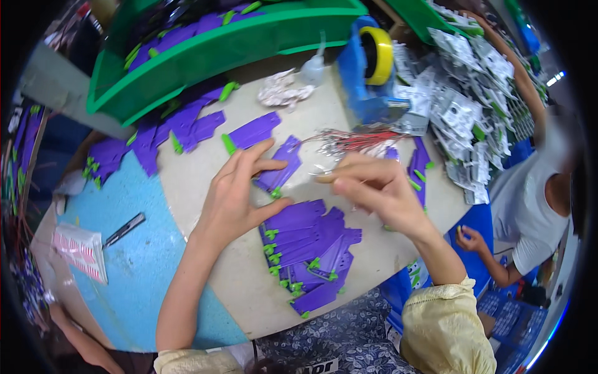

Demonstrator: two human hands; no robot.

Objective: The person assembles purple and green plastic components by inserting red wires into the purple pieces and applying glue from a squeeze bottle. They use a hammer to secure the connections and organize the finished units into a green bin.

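Observation:
My left hand (pixel 227 196) is over the table with thumb and fingers apart, its fingertips at the edge of a purple plastic part (pixel 285 163) with a green end. To its right, the fingers of my right hand (pixel 380 190) are pinched together. A thin pale sliver shows at their tips, too small to name. Just beyond that hand lies a bundle of red wires (pixel 367 138) with pale ends. Nearer to me, several purple parts with green ends (pixel 305 227) lie overlapped in a pile. Another purple part (pixel 254 129) lies beyond my left hand.
A green bin (pixel 230 47) of purple parts stands at the back. Nearby are a blue tape dispenser (pixel 367 81), a small bottle (pixel 313 68) and crumpled tissue (pixel 283 90). White parts (pixel 464 112) heap at right, beside a co-worker (pixel 529 199). A black cutter (pixel 124 229) lies left.

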